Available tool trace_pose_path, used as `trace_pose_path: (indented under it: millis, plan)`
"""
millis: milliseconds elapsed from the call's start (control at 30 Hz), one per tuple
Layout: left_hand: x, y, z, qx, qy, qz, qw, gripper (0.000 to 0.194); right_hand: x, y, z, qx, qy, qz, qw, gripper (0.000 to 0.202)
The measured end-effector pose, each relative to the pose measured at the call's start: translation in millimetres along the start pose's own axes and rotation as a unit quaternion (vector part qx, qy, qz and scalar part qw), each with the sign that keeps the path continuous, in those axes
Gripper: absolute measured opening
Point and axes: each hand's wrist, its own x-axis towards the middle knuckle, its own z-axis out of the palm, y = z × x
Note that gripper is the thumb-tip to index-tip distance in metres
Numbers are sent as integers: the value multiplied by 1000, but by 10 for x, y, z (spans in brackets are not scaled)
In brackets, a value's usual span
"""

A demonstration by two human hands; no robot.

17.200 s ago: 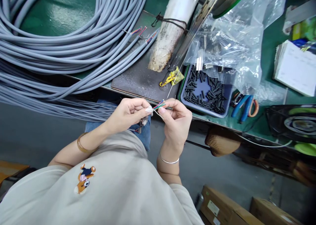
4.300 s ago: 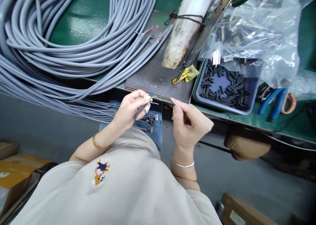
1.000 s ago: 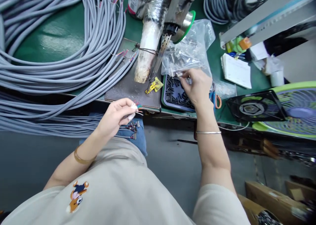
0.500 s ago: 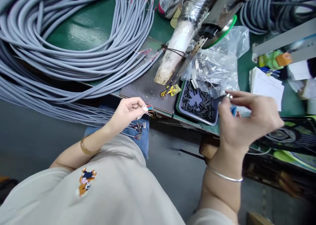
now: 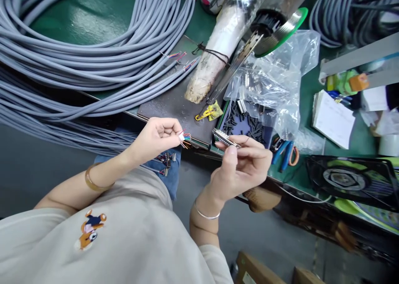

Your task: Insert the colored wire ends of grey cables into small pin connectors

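Hands apart from each other. Left hand (image 5: 157, 136) pinched on coloured wires (image 5: 187, 137), tips poking out toward 3 o'clock. Right hand (image 5: 240, 167) clamped on a metal connector (image 5: 225, 138), at 3 o'clock of the wires, not touching. On bench (image 5: 90, 24): tray (image 5: 240, 127) of black tubes (image 5: 257, 128) at 12 o'clock of right hand; grey cables (image 5: 93, 65) at 10 o'clock of left hand. Wired connectors (image 5: 167, 162) on lap (image 5: 172, 182), 5 o'clock of left hand.

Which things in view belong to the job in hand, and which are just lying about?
Apparently part of the job:
coloured wires, in the left hand
metal connector, in the right hand
wired connectors on the lap
grey cables

Seemingly just lying about:
notepad
black-framed fan
cardboard box
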Motion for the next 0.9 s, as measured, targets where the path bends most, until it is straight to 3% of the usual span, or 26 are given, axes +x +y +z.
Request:
trace_pose_path:
  millis: [100,267,333,467,533,900]
  plan:
    - [26,10,15,0,1,2,1000,20,-65,82,0,-70,-19,-34,997,14]
    - [66,13,25,5,14,24,1000,17,-129,204,-51,-152,-74,-159,973,23]
    - [77,0,21,3,15,28,999,16,-143,211,-44,-128,-103,-140,977,21]
    - [93,-24,13,-6,7,11,1000,16,-164,186,-7,-47,-148,-6,988,9]
    - [107,-27,15,-13,12,10,1000,17,-168,185,9,-27,-159,22,987,6]
    - [213,-4,44,5,41,42,998,17,-101,225,69,-14,-160,-1,987,10]
